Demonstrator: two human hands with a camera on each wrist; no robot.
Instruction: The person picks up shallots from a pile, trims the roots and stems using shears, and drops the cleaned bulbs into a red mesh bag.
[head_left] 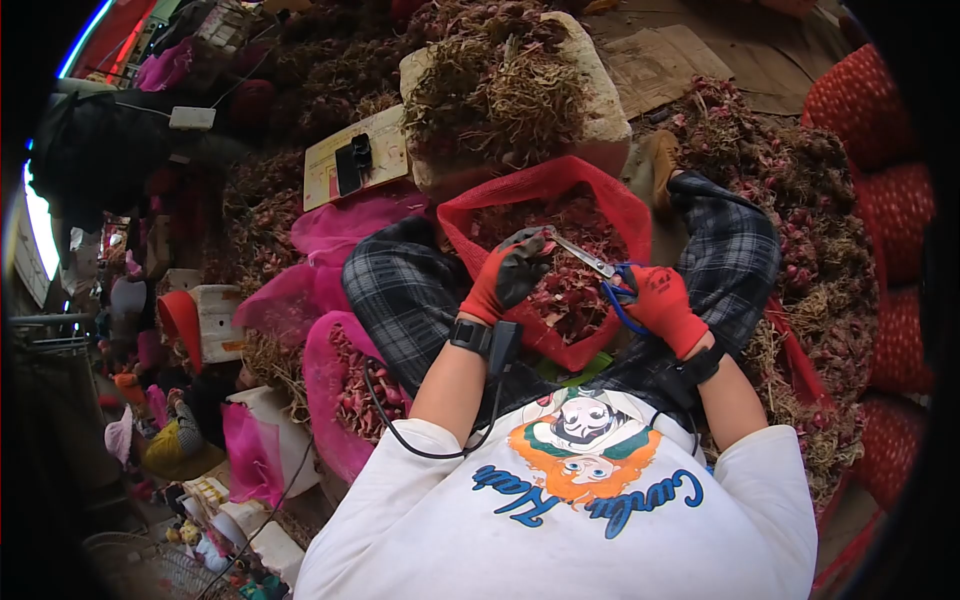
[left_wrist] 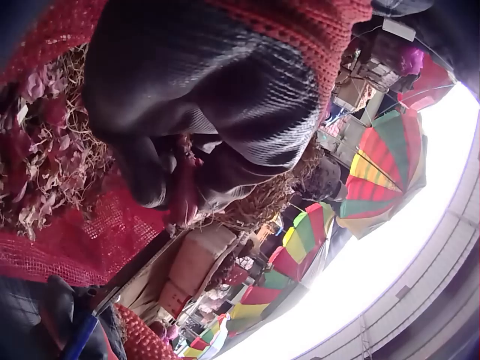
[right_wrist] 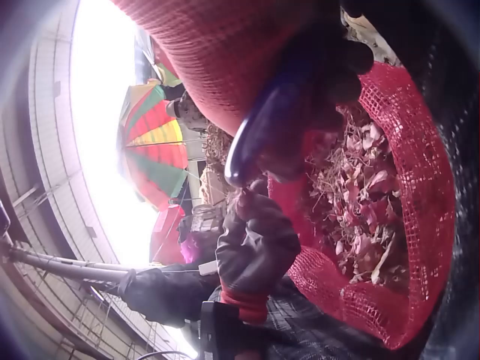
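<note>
Over a red mesh bag (head_left: 630, 205) between the knees, my left hand (head_left: 515, 272), in a red glove with a dark coated palm, pinches a shallot (left_wrist: 184, 193) between thumb and fingers. My right hand (head_left: 664, 306), gloved alike, holds scissors (head_left: 585, 256) by their blue handles (head_left: 622, 308). The blades point left, their tips right beside the left fingertips and the shallot. Dry reddish skins and root trimmings (right_wrist: 364, 199) lie inside the bag. Most of the right fingers are hidden behind the handles in the right wrist view.
Ahead, a foam box (head_left: 600, 95) bears a heap of dried shallot bunches (head_left: 495, 90). A phone (head_left: 348, 170) lies on a board left of it. A pink mesh bag (head_left: 322, 390) of shallots sits by the left leg. More bunches (head_left: 790, 215) and full red sacks (head_left: 895, 220) line the right.
</note>
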